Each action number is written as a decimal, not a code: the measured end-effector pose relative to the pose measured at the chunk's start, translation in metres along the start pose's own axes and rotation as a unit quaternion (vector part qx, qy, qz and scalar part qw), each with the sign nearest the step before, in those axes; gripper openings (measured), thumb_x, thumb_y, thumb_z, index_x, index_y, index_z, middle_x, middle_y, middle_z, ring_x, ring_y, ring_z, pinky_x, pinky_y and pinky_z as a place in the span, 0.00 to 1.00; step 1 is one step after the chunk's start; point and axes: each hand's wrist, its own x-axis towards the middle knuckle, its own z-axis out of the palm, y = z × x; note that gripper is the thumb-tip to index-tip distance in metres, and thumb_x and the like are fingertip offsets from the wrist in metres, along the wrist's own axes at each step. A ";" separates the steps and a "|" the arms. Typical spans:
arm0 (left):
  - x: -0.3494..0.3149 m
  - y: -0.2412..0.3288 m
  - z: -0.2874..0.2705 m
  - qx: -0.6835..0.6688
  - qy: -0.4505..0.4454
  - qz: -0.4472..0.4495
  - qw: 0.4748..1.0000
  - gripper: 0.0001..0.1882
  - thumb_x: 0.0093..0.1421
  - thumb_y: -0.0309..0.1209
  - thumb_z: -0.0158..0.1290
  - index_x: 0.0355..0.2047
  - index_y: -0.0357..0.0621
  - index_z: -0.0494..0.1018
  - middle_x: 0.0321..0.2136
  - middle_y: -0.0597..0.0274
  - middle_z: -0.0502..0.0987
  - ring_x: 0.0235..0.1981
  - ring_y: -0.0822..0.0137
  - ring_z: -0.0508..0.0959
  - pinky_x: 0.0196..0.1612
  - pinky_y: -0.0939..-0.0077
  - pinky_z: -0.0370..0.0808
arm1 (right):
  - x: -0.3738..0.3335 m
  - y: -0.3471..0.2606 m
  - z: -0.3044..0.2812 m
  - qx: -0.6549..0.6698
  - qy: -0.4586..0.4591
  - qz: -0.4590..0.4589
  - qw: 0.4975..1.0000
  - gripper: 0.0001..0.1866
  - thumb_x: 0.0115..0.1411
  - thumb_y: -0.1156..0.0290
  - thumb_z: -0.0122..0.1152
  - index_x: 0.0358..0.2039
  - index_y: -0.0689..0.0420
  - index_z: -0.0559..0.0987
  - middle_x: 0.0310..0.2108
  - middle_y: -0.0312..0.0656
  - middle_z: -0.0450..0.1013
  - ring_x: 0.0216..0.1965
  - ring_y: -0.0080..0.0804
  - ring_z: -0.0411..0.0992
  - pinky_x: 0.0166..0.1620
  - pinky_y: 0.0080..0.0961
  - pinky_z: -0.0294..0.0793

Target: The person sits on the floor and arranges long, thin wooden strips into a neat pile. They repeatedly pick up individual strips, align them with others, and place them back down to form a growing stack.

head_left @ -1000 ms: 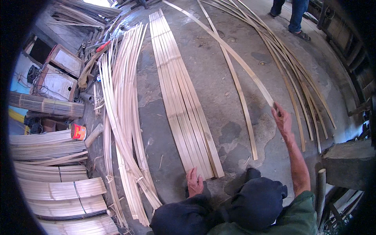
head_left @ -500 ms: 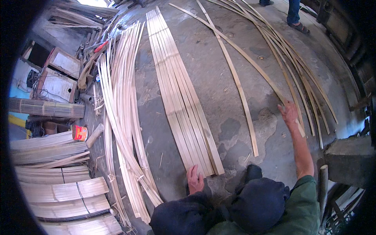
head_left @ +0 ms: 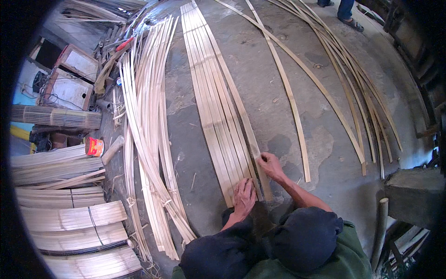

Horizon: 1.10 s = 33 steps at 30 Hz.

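Observation:
A row of pale bamboo strips (head_left: 213,130) lies side by side on the floor in front of me, their near ends close to my knees. My left hand (head_left: 244,197) rests on those near ends, fingers stretched out over the strips. At the row's right edge, my right hand (head_left: 271,166) pinches one bamboo strip (head_left: 241,111) near its close end. A narrow gap separates that strip from the row. Further right lie a single loose strip (head_left: 292,104) and another slanting strip (head_left: 325,93), crossing at their far part.
More long strips (head_left: 360,79) fan out at the right. A big pile of strips (head_left: 148,93) lies on the left, beside tied bundles (head_left: 69,216) and a red tin (head_left: 94,147). A concrete block (head_left: 413,188) stands at right. Another person's foot (head_left: 351,23) shows at the far right.
My right hand has left the slanting strip and come left to grip the strip at the row's edge. That strip has parted slightly from the row. My left hand has shifted right across the ends.

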 end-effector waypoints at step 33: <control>0.004 0.016 0.024 0.019 -0.028 -0.091 0.995 0.42 0.50 0.33 0.59 0.64 0.42 0.54 0.58 0.47 0.58 0.58 0.46 0.60 0.59 0.51 0.55 | -0.042 0.080 -0.153 -0.260 0.344 -0.116 0.895 0.22 0.63 0.64 0.55 0.57 0.54 0.71 0.33 0.52 0.74 0.33 0.48 0.73 0.36 0.41 0.72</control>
